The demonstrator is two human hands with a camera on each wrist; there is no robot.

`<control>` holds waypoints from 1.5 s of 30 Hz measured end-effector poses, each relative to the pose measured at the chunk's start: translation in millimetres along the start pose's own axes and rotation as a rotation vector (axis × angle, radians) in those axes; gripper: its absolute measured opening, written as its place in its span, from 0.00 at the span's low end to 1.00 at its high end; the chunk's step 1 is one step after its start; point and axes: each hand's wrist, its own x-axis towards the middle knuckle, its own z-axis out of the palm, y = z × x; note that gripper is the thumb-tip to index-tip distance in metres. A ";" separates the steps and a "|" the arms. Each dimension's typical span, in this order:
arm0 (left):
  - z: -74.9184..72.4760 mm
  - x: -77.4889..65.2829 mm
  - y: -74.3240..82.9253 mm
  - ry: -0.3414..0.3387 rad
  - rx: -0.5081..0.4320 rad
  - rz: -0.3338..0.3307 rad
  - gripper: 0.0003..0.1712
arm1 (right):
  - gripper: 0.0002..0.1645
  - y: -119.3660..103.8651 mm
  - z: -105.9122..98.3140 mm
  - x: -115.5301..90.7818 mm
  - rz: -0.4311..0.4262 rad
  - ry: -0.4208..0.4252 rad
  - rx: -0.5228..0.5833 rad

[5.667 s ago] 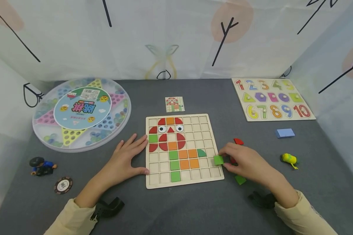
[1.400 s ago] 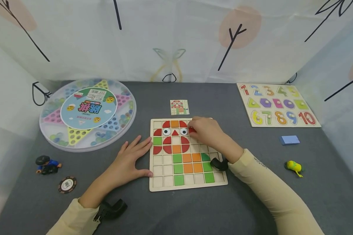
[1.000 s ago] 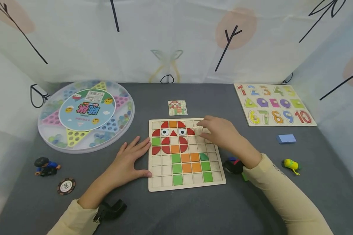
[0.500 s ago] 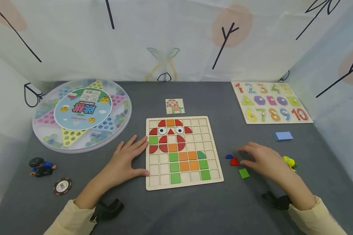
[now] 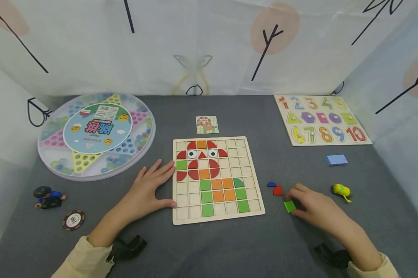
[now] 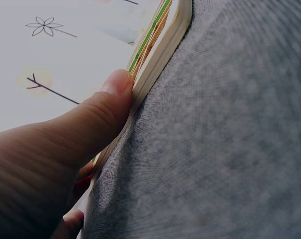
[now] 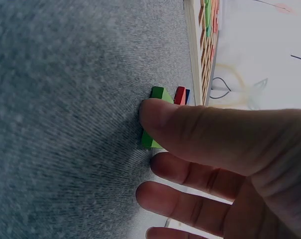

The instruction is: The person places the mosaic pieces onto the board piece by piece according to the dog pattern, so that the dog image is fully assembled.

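A wooden grid board (image 5: 254, 193) lies mid-table, with red, orange and green pieces and two eye pieces set in its cells. My left hand (image 5: 144, 189), fingers spread, rests against the board's left edge; in the left wrist view its thumb (image 6: 108, 99) presses the rim. Right of the board, my right hand (image 5: 315, 204) pinches a green square tile (image 5: 289, 206) between thumb and index finger, low over the cloth. The right wrist view shows the thumb (image 7: 190, 127) across this tile (image 7: 157, 93). Beside it lie a red piece (image 5: 277, 190) and a blue half-round piece (image 5: 271, 184).
A small picture card (image 5: 207, 124) lies behind the board. Around it are a round Chinese checkers set (image 5: 97, 135), a number puzzle board (image 5: 323, 120), a blue block (image 5: 336, 160), a yellow toy (image 5: 342, 190), a toy figure (image 5: 49, 197) and a poker chip (image 5: 73, 220).
My right hand has left the board, where a red piece now sits right of the eye, and moved right and down to the green tile. The left hand stays at the board's edge.
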 end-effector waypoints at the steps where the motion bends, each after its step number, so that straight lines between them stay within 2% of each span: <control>1: 0.0 0.0 0.0 0.000 -0.001 -0.001 0.57 | 0.19 -0.1 0.3 0.3 -0.003 0.000 -0.001; 6: -0.6 0.0 0.4 -0.004 -0.007 -0.006 0.57 | 0.17 -0.9 0.4 2.6 -0.013 0.022 -0.025; 13: -2.0 0.1 2.8 -0.003 -0.008 -0.007 0.56 | 0.17 -3.5 2.6 11.7 -0.149 0.192 0.006; 17: -0.5 0.2 2.9 -0.002 -0.009 0.003 0.56 | 0.16 -7.6 0.8 22.8 -0.171 0.242 0.005; 27: 1.2 -0.2 3.3 0.000 -0.013 0.006 0.56 | 0.19 -19.1 -8.7 50.0 -0.218 0.249 0.011; 36: 1.1 -0.4 1.8 0.004 -0.011 0.009 0.56 | 0.17 -24.4 -12.0 63.6 -0.208 0.243 -0.003; 40: -0.1 -0.8 1.2 0.004 -0.006 0.004 0.56 | 0.19 -35.5 -16.3 76.7 -0.227 0.255 0.002; 45: 0.5 -0.6 0.8 0.003 -0.003 0.007 0.56 | 0.20 -56.0 -21.0 102.3 -0.236 0.214 0.005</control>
